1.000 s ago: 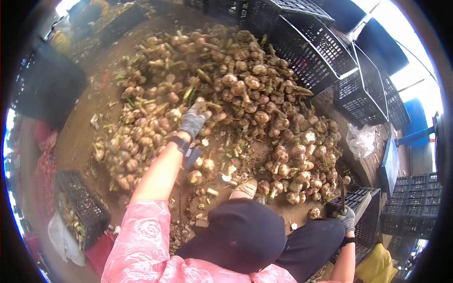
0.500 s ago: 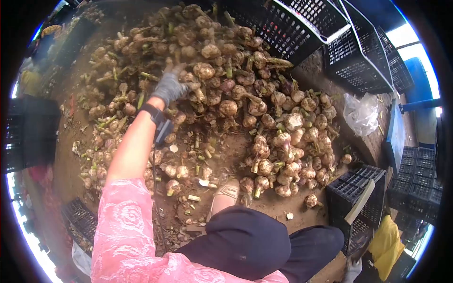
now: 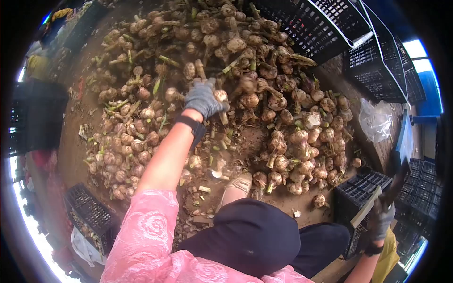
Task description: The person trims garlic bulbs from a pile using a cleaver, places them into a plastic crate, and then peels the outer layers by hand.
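Observation:
My left hand (image 3: pixel 204 99), in a grey glove, is at the middle of the garlic heap (image 3: pixel 212 40). Its fingers are closed round garlic; a bulb (image 3: pixel 220 96) with its stem shows beside the thumb. At the lower right is my right hand (image 3: pixel 380 220), also gloved and partly smeared by motion. It grips a dark, long tool (image 3: pixel 398 183) that points upward; the tool's exact shape is blurred. Bulbs with cut stems (image 3: pixel 127 151) lie left of my left forearm, and another cluster of bulbs (image 3: pixel 302 155) lies to the right.
A black crate (image 3: pixel 361 193) with a wooden strip stands beside my right knee. More black crates (image 3: pixel 302 28) are at the upper right, near a clear plastic bag (image 3: pixel 375 120). Another crate (image 3: pixel 89 212) is at the lower left. Stem pieces litter the floor by my shoe (image 3: pixel 240 184).
My left hand has moved right and slightly down, and now holds garlic. My right hand has risen from the bottom edge, with the dark tool now in sight. The view has shifted slightly.

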`<state>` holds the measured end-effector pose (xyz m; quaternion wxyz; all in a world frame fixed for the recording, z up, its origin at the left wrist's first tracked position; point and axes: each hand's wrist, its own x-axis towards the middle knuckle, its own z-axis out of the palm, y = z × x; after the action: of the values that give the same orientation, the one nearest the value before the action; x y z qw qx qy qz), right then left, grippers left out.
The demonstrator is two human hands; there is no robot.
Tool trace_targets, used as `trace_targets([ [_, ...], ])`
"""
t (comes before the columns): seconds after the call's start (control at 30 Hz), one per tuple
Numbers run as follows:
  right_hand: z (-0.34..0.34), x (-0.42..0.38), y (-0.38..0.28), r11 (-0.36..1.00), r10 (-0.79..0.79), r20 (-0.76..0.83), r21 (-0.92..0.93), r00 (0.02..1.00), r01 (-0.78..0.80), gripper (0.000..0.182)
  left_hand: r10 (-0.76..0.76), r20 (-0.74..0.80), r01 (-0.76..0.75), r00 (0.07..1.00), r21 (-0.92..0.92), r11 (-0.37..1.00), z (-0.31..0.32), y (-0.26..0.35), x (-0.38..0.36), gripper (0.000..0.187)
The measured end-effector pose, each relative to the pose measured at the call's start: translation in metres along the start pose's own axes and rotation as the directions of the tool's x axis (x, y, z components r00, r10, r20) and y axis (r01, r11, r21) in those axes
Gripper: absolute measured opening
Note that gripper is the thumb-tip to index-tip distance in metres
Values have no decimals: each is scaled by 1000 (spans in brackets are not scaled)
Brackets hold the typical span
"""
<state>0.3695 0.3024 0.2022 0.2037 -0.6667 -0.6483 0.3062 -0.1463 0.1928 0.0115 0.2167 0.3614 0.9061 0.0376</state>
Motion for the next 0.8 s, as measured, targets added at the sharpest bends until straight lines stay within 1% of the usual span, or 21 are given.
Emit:
trace_targets([
  [0.03,12,8,-15,1000,-7,45,10,999,6,19,8,157,-8,988,-2,1000,-13,4,-16,91],
  [0.07,28,12,-32,1000,-13,54,5,998,12,19,61,162,-66,985,26,998,-5,2,-28,90],
  [0.1,44,13,-48,1000,7,148,29,989,-12,18,114,169,-125,979,55,991,7,-2,-41,89],
  [0.13,54,13,-56,998,26,238,54,971,-40,16,82,193,-101,978,89,991,22,-8,-54,90],
  [0.17,69,15,-46,997,-71,219,35,973,65,14,51,211,-78,976,124,989,42,-15,-66,90],
  [0.23,95,9,-45,976,-211,269,2,940,218,14,2,225,-18,974,70,997,90,-44,-84,92],
  [0.27,103,1,-50,977,-206,271,-5,940,215,14,115,194,-145,974,147,978,88,-48,-92,89],
  [0.3,110,-7,-55,991,-132,326,27,936,131,15,111,281,-148,953,116,982,84,-47,-93,83],
  [0.33,115,-12,-58,998,-63,383,54,921,45,17,190,224,-200,956,22,980,76,-42,-94,77],
  [0.37,120,-14,-51,998,-60,388,49,920,44,17,262,157,-255,952,-66,965,71,-37,-92,72],
  [0.4,127,-17,-40,997,-39,378,73,925,12,18,259,160,-251,953,-68,966,73,-30,-83,72],
  [0.43,131,-21,-35,995,-21,367,101,930,-18,19,310,50,-298,950,-160,941,73,-20,-70,66],
  [0.47,134,-26,-35,997,-31,350,83,936,2,20,346,-70,-352,936,-241,904,72,-8,-54,61],
  [0.5,134,-30,-31,989,12,370,133,929,-66,21,290,-120,-303,950,-114,946,80,4,-38,56],
  [0.53,135,-34,-30,992,2,359,119,933,-48,20,236,-172,-237,956,13,971,88,15,-23,52],
  [0.57,135,-38,-30,994,-5,350,102,937,-33,20,188,-105,-178,977,91,980,86,27,-15,46],
  [0.63,133,-43,-27,991,11,358,119,934,-58,19,181,-206,-129,962,243,961,107,36,-1,39],
  [0.67,132,-43,-26,989,31,357,127,934,-81,18,176,-207,-124,962,244,962,118,38,6,39],
  [0.7,132,-46,-29,989,30,359,127,933,-80,18,129,-191,-88,973,209,974,121,41,11,36],
  [0.77,135,-52,-36,972,56,342,195,938,-129,16,73,-177,-42,982,169,985,127,38,15,32],
  [0.8,136,-52,-37,990,-9,334,134,942,-38,18,114,-96,-103,989,113,988,118,34,14,30],
])
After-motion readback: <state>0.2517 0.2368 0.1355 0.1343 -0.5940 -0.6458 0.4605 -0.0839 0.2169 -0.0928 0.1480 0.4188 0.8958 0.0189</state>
